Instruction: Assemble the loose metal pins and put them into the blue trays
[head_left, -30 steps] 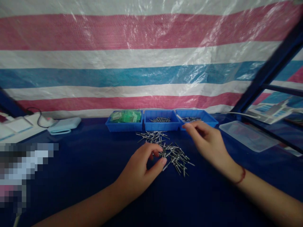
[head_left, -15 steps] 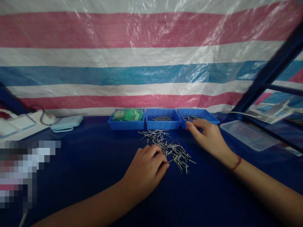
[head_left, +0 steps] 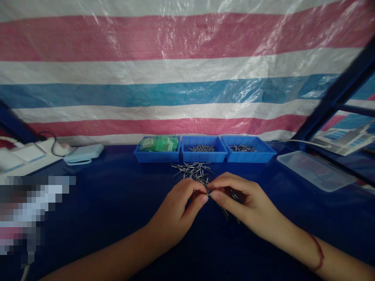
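A loose pile of thin silver blind rivets point(head_left: 191, 170) lies on the dark blue table point(head_left: 117, 203), partly hidden behind my hands. Over its near part, my left hand point(head_left: 178, 207) pinches thumb and forefinger at a small rivet point(head_left: 209, 191). My right hand point(head_left: 252, 201) meets it from the other side, its thumb and fingertips closed on the same spot. The fingertips cover most of what they grip, so I cannot tell how many pieces are there. Behind the pile, the middle blue bin point(head_left: 204, 157) and the right blue bin point(head_left: 249, 157) hold more rivets.
A left blue bin point(head_left: 158, 157) contains green plastic packets point(head_left: 165, 143). To the left are a light blue case point(head_left: 83, 153) and a white power strip point(head_left: 29, 156). A clear plastic lid point(head_left: 316, 171) lies at right, near a dark metal frame point(head_left: 331, 93). Striped sheeting hangs behind.
My right hand has moved from the right bin down and left to meet my left hand at the pile. My left thumb and forefinger have come up into a pinch.
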A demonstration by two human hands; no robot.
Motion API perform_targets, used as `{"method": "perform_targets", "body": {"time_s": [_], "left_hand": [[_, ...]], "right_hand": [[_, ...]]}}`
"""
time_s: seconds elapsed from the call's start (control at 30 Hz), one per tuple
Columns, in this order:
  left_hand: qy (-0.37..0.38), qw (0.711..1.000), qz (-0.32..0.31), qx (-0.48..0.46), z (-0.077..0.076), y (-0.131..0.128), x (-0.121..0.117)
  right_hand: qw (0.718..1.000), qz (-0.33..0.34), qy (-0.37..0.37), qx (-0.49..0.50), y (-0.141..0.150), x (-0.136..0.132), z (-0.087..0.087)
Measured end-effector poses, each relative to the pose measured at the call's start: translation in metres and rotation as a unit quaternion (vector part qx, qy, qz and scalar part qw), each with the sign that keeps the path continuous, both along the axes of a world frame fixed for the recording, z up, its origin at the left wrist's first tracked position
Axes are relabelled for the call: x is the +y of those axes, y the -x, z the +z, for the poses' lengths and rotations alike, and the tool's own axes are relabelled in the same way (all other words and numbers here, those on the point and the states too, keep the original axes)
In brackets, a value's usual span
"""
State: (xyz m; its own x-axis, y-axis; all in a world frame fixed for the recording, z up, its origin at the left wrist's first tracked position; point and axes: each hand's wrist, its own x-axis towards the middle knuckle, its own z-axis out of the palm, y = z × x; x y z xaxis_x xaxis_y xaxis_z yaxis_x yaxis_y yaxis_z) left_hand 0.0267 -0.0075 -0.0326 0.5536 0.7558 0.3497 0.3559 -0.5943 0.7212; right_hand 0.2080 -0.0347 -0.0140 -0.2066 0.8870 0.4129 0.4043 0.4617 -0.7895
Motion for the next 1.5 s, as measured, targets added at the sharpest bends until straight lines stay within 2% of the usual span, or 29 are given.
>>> {"method": "perform_targets", "body": {"time_s": [0.4,0.97,1.33,1.5], "left_hand": [[0.012,0.998,-0.056,0.01,0.0065,-0.0011,-0.0027],[0.018,1.0,-0.013,0.018,0.0034,-0.0009,-0.0025],[0.007,0.999,0.029,-0.041,0.0016,-0.0015,-0.0023],[0.004,0.998,0.033,-0.058,0.0034,-0.0011,-0.0025]], "right_hand": [[1.0,0.007,-0.008,0.011,0.0008,-0.0028,-0.0018],[1.0,0.022,-0.018,0.011,0.0002,-0.0026,-0.003],[0.999,-0.011,-0.03,-0.014,-0.0003,-0.0005,-0.0035],[0.998,0.006,-0.025,-0.057,0.0,-0.001,-0.0044]]}}
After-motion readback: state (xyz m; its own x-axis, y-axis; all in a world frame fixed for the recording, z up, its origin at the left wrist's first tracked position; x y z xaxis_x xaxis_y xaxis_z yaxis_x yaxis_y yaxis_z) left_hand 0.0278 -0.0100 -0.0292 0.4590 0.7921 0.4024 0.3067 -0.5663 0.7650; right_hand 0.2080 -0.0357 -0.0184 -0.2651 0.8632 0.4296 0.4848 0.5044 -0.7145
